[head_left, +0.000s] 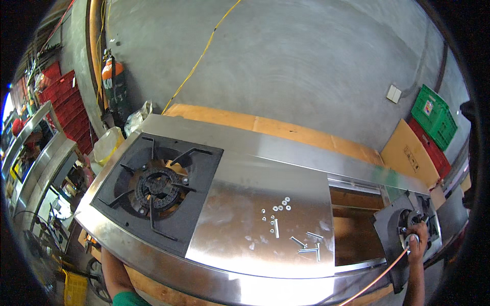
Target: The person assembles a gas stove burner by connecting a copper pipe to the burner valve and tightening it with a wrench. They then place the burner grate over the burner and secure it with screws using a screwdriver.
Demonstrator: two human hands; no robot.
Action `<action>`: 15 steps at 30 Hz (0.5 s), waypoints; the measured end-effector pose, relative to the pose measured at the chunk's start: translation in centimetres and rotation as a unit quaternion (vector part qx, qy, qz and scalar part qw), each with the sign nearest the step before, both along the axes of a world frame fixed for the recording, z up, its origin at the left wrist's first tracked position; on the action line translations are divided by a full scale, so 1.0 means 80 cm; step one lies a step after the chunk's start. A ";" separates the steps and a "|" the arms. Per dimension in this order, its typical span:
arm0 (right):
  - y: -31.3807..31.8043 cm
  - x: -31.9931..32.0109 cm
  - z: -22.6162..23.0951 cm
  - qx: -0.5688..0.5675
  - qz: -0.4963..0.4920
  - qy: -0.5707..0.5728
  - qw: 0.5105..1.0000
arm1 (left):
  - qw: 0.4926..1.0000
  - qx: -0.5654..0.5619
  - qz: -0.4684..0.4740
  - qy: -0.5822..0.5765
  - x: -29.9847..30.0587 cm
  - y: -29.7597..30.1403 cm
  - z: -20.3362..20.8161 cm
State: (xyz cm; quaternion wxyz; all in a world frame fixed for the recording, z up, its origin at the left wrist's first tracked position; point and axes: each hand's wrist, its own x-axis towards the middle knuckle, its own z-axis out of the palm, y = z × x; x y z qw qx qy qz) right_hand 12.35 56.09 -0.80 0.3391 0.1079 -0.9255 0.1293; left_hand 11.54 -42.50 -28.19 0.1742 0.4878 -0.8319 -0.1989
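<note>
My right hand (418,240) is closed around a silver metal fitting with a thin orange tube (380,277) running from it toward the lower edge. It is at a black burner plate (388,222) that sits askew at the right end of the stainless steel stove (301,137). My left forearm (115,270) reaches up to the stove's front left corner, and its hand is hidden below the edge. Nearby, a second black burner plate (204,204) with a round burner (158,188) lies flat in the stove top.
Several bolts (308,250), washers (280,208) and small nuts (272,230) lie on the middle steel panel. Right of it is a rectangular opening (357,229). Behind stand a gas cylinder (116,84), red crates (66,102), a green crate (434,116) and a cardboard box (408,153).
</note>
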 end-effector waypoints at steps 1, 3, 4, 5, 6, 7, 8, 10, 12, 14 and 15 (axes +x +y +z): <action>-0.007 0.000 0.005 0.002 0.000 -0.004 1.000 | 1.000 -0.001 -0.002 0.000 0.000 0.000 0.001; -0.009 -0.002 0.008 0.005 0.007 -0.008 1.000 | 1.000 -0.002 -0.002 0.000 0.003 -0.001 0.003; -0.009 -0.001 0.010 0.003 0.009 -0.013 1.000 | 1.000 -0.003 -0.005 0.000 0.007 0.000 0.005; -0.010 0.001 0.014 0.002 0.010 -0.018 1.000 | 1.000 -0.006 -0.006 0.004 0.008 0.002 0.005; -0.012 0.001 0.017 0.000 0.013 -0.025 1.000 | 1.000 -0.008 -0.006 0.007 0.014 0.003 0.004; -0.008 0.006 0.013 -0.008 0.003 -0.028 1.000 | 1.000 -0.010 -0.012 0.006 0.012 0.003 0.007; -0.006 0.008 0.011 -0.008 0.011 -0.022 1.000 | 1.000 -0.017 -0.013 0.008 0.013 0.005 0.009; -0.004 0.018 0.010 -0.006 0.004 -0.006 1.000 | 0.999 -0.033 -0.029 0.015 0.006 0.007 0.014; -0.006 0.021 0.010 0.009 -0.009 -0.020 1.000 | 0.997 -0.058 -0.041 0.026 0.011 0.008 0.020; -0.006 0.011 0.004 0.022 0.014 0.004 1.000 | 0.994 -0.087 -0.038 0.053 0.033 0.000 0.029; -0.017 0.003 0.006 0.017 0.024 0.024 0.999 | 0.991 -0.107 -0.031 0.074 0.051 -0.007 0.039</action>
